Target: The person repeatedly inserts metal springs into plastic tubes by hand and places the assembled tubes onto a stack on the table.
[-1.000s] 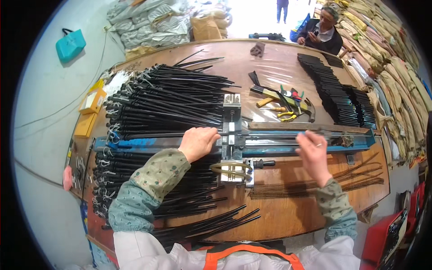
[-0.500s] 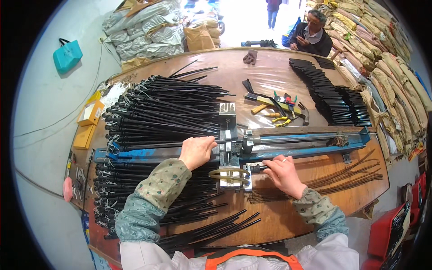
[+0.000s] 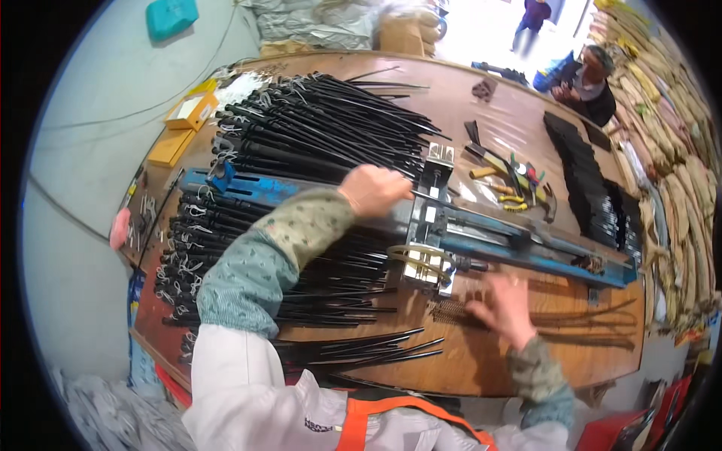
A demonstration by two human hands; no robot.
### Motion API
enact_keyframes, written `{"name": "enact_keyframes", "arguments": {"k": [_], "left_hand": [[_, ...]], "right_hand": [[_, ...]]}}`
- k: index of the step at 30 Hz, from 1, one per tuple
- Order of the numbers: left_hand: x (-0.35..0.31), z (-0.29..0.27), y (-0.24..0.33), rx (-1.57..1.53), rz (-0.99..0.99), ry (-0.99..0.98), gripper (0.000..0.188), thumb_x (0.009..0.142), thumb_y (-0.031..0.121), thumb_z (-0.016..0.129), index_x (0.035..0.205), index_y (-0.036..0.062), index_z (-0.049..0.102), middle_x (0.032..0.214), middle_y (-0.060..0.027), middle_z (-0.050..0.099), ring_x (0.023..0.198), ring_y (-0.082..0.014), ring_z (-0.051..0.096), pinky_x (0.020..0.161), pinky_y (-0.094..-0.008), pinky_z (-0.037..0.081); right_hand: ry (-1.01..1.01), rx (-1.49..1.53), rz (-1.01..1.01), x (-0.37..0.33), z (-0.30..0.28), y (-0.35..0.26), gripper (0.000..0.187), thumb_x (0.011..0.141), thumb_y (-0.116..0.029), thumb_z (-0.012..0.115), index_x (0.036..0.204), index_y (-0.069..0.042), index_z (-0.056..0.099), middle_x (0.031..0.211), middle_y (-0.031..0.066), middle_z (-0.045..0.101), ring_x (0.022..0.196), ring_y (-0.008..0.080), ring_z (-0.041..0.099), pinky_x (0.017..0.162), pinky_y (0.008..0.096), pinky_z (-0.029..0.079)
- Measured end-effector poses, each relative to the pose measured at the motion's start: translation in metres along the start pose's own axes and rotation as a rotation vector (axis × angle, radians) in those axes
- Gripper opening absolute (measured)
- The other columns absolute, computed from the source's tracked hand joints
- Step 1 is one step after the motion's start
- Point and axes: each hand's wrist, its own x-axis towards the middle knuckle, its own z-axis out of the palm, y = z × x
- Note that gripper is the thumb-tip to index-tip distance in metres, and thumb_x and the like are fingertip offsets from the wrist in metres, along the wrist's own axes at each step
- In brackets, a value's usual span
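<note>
My left hand (image 3: 376, 189) is closed around a thin black rod (image 3: 423, 197) beside the metal clamping head (image 3: 430, 218) of a long blue bench fixture (image 3: 519, 261). The rod's end runs into the head, and my fist hides its other part. My right hand (image 3: 502, 307), smeared by motion, holds nothing and has its fingers apart. It hovers over thin dark coiled springs (image 3: 451, 311), just below a black knob (image 3: 471, 264) at the near side of the head. A blurred dark block (image 3: 523, 240) sits along the fixture's rail. A looped hose (image 3: 414, 254) curves at the head's near end.
Bundles of black rods (image 3: 331, 120) cover the table's left side. Hand tools, including yellow-handled pliers (image 3: 513, 204) and a hammer (image 3: 549, 203), lie beyond the fixture. Stacked black pieces (image 3: 583, 173) line the far right. A person (image 3: 587, 86) sits past the table; sacks (image 3: 662, 120) are piled there.
My right hand has left the black knob and drawn toward me, its fingers opening. The dark block has moved right along the rail. My left hand stays on the rod; the whole view has turned.
</note>
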Motion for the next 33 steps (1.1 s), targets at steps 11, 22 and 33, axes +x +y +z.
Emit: {"name": "enact_keyframes", "arguments": {"k": [11,22,33], "left_hand": [[-0.153,-0.022,-0.118,0.266,-0.827,-0.492,0.078,0.09,0.077,0.057,0.156,0.039,0.042,0.173,-0.0017,0.017,0.159,-0.0368,0.0,0.111,-0.0834,0.002],[-0.13,-0.037,-0.118,0.082,-0.92,-0.681,0.064,0.105,0.059,0.046,0.16,0.0273,0.041,0.172,-0.0115,0.019,0.159,-0.04,0.004,0.118,-0.0769,0.002],[-0.13,-0.056,0.023,0.033,-0.093,-0.16,0.013,0.09,0.027,0.074,0.098,0.0176,0.07,0.079,0.0027,0.057,0.077,-0.0225,0.06,0.073,-0.0383,0.045]], "right_hand": [[0.009,-0.028,-0.175,-0.027,0.042,-0.029,0.044,0.07,-0.001,0.069,0.114,-0.004,0.066,0.104,0.0134,0.061,0.092,0.0353,0.058,0.076,0.0451,0.05],[0.031,-0.034,-0.131,-0.024,0.053,-0.024,0.027,0.08,0.004,0.067,0.106,-0.003,0.066,0.093,0.0148,0.059,0.089,0.0364,0.059,0.073,0.0462,0.051],[-0.025,0.01,-0.102,-0.014,0.034,-0.027,0.034,0.08,0.005,0.059,0.112,-0.002,0.065,0.097,0.0173,0.061,0.093,0.0399,0.062,0.076,0.0484,0.053]]}}
